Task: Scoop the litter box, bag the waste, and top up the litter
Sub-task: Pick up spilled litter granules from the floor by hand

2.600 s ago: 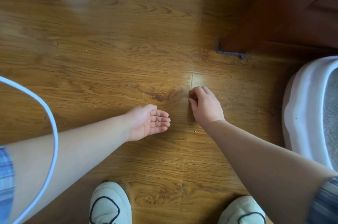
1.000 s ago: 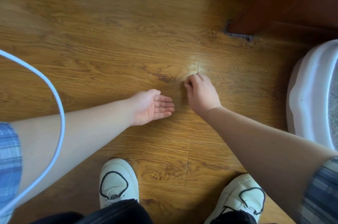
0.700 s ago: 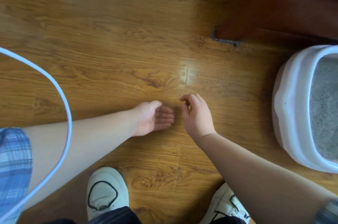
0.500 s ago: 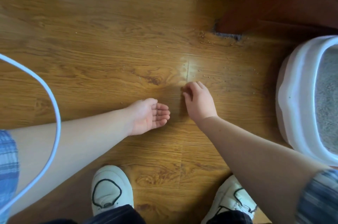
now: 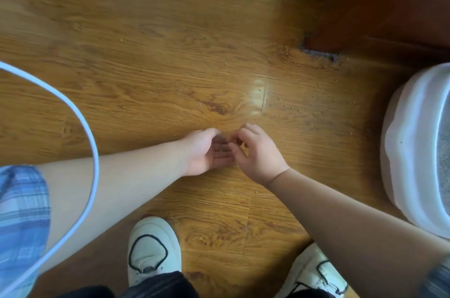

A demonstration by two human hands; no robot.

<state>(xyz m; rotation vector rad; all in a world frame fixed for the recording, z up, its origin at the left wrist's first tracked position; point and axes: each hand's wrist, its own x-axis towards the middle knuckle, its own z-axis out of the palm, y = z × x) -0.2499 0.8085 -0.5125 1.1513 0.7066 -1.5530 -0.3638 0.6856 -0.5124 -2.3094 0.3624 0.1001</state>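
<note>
My left hand (image 5: 205,152) lies palm up and cupped just above the wooden floor (image 5: 170,54), with a few tiny litter granules on its fingers. My right hand (image 5: 259,151) is beside it, its thumb and fingertips pinched together over the left palm; what they pinch is too small to see. Loose litter granules (image 5: 292,109) are scattered on the floor beyond the hands, towards the white litter box (image 5: 409,151) at the right edge. Grey litter (image 5: 444,151) shows inside the box.
A white cable (image 5: 91,141) loops across the left side in front of my left forearm. Dark red-brown wooden furniture (image 5: 389,5) stands at the top right, with granules at its foot. My two white shoes (image 5: 153,249) (image 5: 314,273) are at the bottom.
My right hand left the floor by the bright plank joint and came back over my left palm, fingertips still pinched. The left hand stayed cupped, palm up.
</note>
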